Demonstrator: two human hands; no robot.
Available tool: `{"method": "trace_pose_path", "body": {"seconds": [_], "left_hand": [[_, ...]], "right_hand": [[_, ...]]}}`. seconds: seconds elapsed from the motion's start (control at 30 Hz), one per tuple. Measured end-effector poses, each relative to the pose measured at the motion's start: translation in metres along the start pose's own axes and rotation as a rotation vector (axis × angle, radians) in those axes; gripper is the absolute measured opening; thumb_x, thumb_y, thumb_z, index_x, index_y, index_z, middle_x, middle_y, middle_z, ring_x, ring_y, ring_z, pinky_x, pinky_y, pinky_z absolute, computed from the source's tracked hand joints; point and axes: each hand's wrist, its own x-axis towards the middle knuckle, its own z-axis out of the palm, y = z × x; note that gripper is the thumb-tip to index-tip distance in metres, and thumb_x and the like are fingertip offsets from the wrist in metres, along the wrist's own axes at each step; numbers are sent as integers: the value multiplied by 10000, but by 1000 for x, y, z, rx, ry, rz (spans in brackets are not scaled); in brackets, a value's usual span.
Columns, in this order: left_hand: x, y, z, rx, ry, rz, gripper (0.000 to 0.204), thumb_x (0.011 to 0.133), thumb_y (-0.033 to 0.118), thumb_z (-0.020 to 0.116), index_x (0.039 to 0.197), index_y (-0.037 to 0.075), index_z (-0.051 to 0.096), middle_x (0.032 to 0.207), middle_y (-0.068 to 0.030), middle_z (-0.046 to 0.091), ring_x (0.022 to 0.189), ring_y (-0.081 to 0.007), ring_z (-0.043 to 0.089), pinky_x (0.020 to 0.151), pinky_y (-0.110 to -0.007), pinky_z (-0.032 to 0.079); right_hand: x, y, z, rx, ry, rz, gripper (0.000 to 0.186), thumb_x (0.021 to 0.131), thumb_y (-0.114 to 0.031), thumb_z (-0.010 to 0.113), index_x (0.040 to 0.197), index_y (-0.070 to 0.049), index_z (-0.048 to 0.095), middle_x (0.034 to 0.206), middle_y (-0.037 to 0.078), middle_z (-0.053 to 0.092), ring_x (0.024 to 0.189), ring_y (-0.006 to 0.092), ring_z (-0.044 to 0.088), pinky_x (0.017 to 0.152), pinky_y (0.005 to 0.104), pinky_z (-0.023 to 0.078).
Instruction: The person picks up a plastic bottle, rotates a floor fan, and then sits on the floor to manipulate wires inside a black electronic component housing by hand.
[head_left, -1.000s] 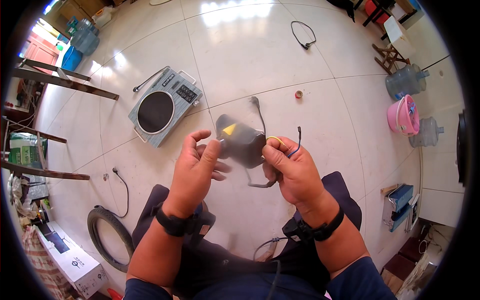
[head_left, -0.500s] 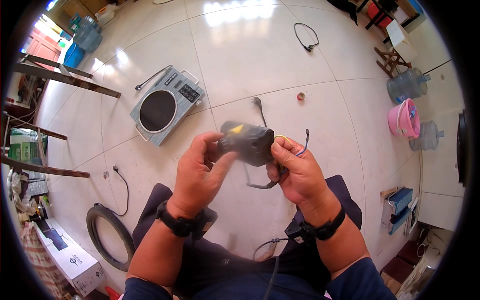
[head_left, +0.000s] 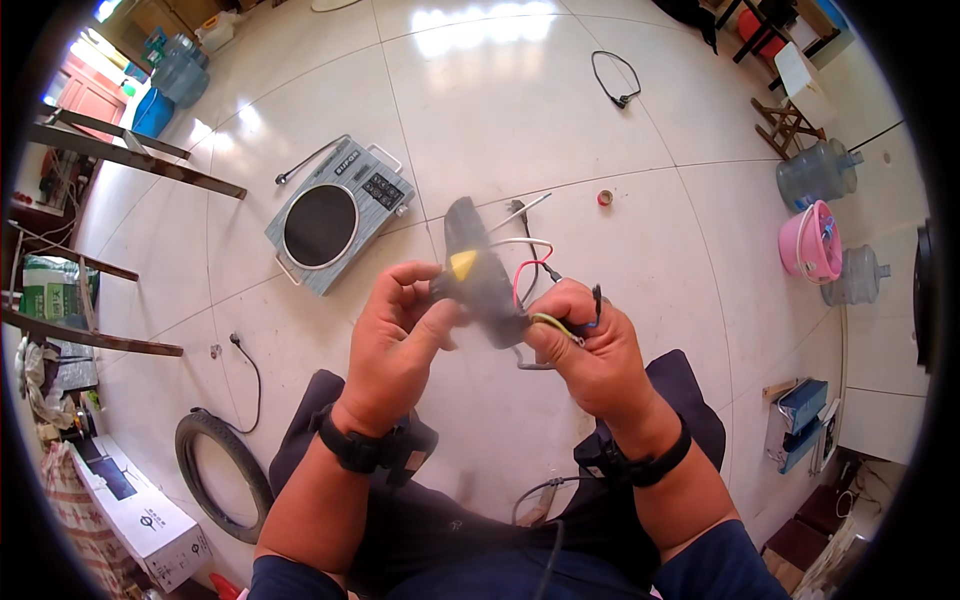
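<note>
My left hand held the blurry black thing over the floor, and my right hand pinched its yellow-green wire. The red wire was out too; the yellow-green end looked not joined yet.

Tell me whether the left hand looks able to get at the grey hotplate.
Probably yes, perhaps with a lean: nothing seems to stand between the left hand and the hotplate, though that hand is up at the dark device.

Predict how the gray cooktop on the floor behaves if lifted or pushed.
The cooktop probably stays rigid, being a flat boxy slab. Pushed, it seems unlikely to tip, given its wide, low shape. Its thin cord likely flops and trails, lying loose alongside.
</note>
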Motion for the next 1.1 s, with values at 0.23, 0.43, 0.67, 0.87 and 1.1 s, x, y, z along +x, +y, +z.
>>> {"method": "trace_pose_path", "body": {"seconds": [0.23,0.43,0.67,0.87,1.1], "left_hand": [[2,-1,0,-395,22,-125,302,1029,126,545,1314,34,504,1078,-52,653,889,-110,625,729,-271,519],[4,-1,0,-531,-65,-166,329,1058,183,504,1352,35,504,1117,-34,647,897,-109,615,790,-284,504],[6,-4,1,-700,-135,-173,339,1059,154,488,1362,3,488,1236,-86,638,1109,-173,639,988,-336,509],[3,-7,-2,-788,-130,-221,379,1041,139,519,1394,10,473,1242,-91,636,1103,-180,639,980,-337,512],[2,-13,-10,-853,-192,-179,445,1006,113,564,1432,36,461,1288,-107,618,1152,-218,624,1016,-389,499]], "right_hand": [[4,-9,13,-568,-7,-538,247,751,49,767,958,-51,676,782,74,608,751,228,604,652,318,486],[0,-12,16,-702,36,-660,218,724,19,758,904,-78,681,764,73,602,672,262,593,570,335,481],[-5,-10,17,-894,31,-744,87,805,-89,712,884,-125,701,752,29,600,656,221,604,528,327,477],[-8,-11,18,-977,16,-782,100,796,-113,720,891,-142,707,741,13,587,641,212,588,504,330,451],[-9,-6,18,-1048,18,-870,238,720,-91,734,948,-159,713,789,-13,584,617,177,562,490,301,428]]}}
